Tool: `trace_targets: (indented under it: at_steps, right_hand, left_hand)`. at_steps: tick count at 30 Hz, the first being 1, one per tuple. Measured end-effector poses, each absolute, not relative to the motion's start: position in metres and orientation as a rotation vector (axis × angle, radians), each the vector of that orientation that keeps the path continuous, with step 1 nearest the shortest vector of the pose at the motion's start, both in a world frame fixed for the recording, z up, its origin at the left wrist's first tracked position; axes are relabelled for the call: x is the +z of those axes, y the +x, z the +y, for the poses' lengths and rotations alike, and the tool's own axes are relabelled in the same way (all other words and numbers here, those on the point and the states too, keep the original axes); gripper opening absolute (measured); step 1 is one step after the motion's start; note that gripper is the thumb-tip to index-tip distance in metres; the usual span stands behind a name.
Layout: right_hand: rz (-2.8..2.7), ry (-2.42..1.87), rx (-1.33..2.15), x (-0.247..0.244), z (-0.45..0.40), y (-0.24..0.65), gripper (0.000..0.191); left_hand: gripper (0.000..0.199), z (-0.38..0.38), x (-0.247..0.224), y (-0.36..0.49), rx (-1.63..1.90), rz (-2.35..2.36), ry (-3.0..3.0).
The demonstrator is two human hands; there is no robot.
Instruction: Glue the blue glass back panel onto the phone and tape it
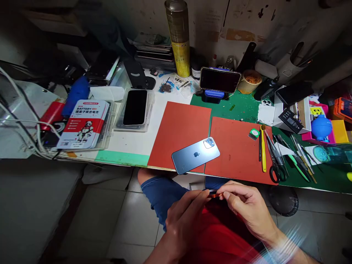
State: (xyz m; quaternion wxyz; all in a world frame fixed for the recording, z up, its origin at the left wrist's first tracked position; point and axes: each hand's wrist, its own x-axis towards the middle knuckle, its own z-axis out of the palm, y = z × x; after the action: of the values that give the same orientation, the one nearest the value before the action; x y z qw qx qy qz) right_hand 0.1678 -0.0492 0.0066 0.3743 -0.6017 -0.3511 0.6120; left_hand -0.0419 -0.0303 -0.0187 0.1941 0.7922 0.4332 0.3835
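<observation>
Above my lap, just off the table's front edge, both hands grip a thin amber ring (216,195) that looks like a narrow roll of tape seen edge-on, with a pale inner side. My left hand (187,209) has its fingers closed on the left end of it. At the other end, my right hand (244,205) pinches it between thumb and fingers; the fingers cover part of it. In front of my hands a blue-grey smartphone (189,159) lies back up, its camera block at the upper right, across the left red-brown mat (176,128).
Scissors (274,174), tweezers and a yellow-handled tool (263,150) lie right of the second mat (233,143). A black-screened phone (135,107) rests on a clear case at left, near a battery box (84,124). Behind stand a spray can (180,40) and a propped phone (220,80).
</observation>
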Motion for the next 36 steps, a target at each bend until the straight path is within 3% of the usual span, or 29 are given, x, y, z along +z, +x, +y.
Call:
trace_targets:
  at_steps: [5,10,18,36]
  right_hand:
    - [-0.934,-1.528,1.564,0.006,-0.049,0.172,0.034]
    - [-0.949,-1.497,1.572,0.007,-0.050,0.176,0.034]
    - [-1.111,-1.480,1.417,0.013,-0.047,0.172,0.028]
    - [-1.116,-1.455,1.404,0.014,-0.047,0.174,0.035]
  left_hand:
    - [0.021,-0.031,-0.016,-0.042,1.046,1.197,2.151]
    - [0.032,-0.027,-0.008,-0.043,0.967,1.037,2.054]
    - [0.018,-0.027,0.004,-0.041,0.952,1.009,2.105]
    - [0.020,-0.027,0.011,-0.037,0.966,1.010,2.105]
